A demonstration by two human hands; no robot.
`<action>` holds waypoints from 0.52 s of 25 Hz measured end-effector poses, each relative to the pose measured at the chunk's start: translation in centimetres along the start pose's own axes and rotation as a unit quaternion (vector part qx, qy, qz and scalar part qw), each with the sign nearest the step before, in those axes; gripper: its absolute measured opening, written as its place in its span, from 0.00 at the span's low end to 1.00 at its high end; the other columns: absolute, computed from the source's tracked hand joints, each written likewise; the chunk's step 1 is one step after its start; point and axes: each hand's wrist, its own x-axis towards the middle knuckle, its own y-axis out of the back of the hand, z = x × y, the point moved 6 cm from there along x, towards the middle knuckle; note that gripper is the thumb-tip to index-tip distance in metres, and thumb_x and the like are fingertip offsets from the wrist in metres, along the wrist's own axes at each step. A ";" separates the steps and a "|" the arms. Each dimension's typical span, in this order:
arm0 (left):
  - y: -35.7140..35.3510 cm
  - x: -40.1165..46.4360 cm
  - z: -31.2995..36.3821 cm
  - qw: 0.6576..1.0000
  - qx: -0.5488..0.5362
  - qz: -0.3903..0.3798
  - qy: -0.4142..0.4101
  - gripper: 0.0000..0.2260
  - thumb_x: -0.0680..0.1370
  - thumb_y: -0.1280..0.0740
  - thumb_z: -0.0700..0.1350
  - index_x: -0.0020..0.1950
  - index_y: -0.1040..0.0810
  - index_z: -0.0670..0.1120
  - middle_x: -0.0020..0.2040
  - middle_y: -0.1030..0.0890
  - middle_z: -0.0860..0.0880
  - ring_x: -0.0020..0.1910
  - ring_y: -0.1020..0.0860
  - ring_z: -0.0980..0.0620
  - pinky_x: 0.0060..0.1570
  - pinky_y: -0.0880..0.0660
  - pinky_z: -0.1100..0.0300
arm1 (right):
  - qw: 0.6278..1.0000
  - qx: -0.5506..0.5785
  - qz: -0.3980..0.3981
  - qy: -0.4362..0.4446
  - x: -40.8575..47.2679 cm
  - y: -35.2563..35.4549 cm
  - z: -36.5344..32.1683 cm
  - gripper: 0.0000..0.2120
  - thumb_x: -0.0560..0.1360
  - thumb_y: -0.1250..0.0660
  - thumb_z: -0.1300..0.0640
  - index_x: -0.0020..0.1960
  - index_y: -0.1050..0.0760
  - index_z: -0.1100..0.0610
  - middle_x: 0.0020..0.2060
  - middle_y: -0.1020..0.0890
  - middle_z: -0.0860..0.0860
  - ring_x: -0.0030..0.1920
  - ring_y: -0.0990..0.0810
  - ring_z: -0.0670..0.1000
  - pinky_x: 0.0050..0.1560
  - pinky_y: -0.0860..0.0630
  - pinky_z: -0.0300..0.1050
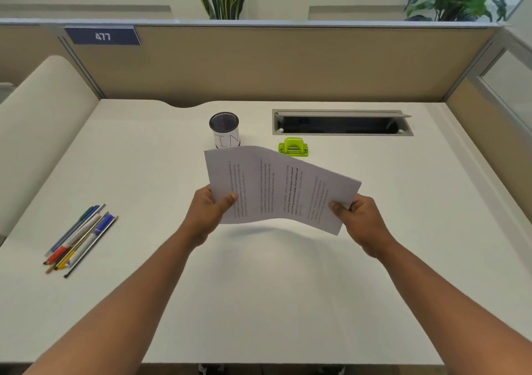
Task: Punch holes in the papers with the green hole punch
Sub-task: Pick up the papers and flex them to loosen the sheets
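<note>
A thin stack of printed white papers (pixel 276 187) hangs in the air above the middle of the desk, bowed upward along its length. My left hand (pixel 208 210) pinches its left short edge, thumb on top. My right hand (pixel 359 219) grips its right near corner the same way. The green hole punch (pixel 293 146) sits on the desk just beyond the papers' far edge, apart from them, with its lever up.
A black mesh pen cup (pixel 224 130) with a white label stands left of the punch. An open cable tray slot (pixel 342 123) lies behind it. Several pens and pencils (pixel 79 239) lie at the left. Beige partition walls (pixel 288 63) enclose the white desk (pixel 259 288).
</note>
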 end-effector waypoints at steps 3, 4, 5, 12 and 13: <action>-1.9 -1.3 -0.8 0.999 0.002 0.041 -0.033 0.08 0.80 0.30 0.41 0.56 0.17 0.52 0.52 0.13 0.58 0.53 0.15 0.54 0.52 0.19 0.60 | 0.998 0.004 0.060 0.005 -0.9 -0.8 1.2 0.13 0.80 0.33 0.63 0.46 0.17 0.46 0.44 0.13 0.39 0.46 0.15 0.43 0.45 0.18 0.38; -2.4 -1.7 -1.1 0.997 0.006 0.061 -0.041 0.08 0.80 0.30 0.41 0.54 0.17 0.54 0.50 0.13 0.60 0.51 0.15 0.57 0.50 0.20 0.64 | 0.997 0.006 0.078 0.006 -1.2 -1.0 1.6 0.14 0.80 0.34 0.63 0.46 0.17 0.45 0.44 0.13 0.39 0.46 0.15 0.42 0.44 0.18 0.37; -2.9 -2.0 -1.4 0.996 0.007 0.080 -0.043 0.08 0.81 0.30 0.41 0.52 0.17 0.55 0.49 0.13 0.62 0.50 0.15 0.60 0.47 0.21 0.67 | 0.996 0.009 0.093 0.004 -1.4 -1.3 2.0 0.13 0.80 0.34 0.63 0.46 0.18 0.45 0.44 0.13 0.39 0.46 0.15 0.42 0.43 0.19 0.36; -5.6 -3.7 -5.0 0.993 0.018 0.120 0.007 0.12 0.83 0.35 0.41 0.50 0.19 0.58 0.46 0.14 0.66 0.46 0.17 0.64 0.43 0.24 0.69 | 0.992 -0.045 0.101 -0.052 -2.8 -2.8 5.7 0.09 0.83 0.39 0.60 0.59 0.22 0.55 0.44 0.16 0.47 0.38 0.19 0.40 0.35 0.25 0.32; -5.5 -3.8 -4.9 0.992 0.019 0.124 0.001 0.12 0.83 0.35 0.41 0.51 0.19 0.59 0.47 0.15 0.66 0.46 0.17 0.65 0.42 0.24 0.70 | 0.992 -0.042 0.105 -0.047 -2.9 -2.7 5.7 0.09 0.83 0.39 0.59 0.59 0.22 0.55 0.43 0.16 0.44 0.38 0.19 0.38 0.35 0.25 0.31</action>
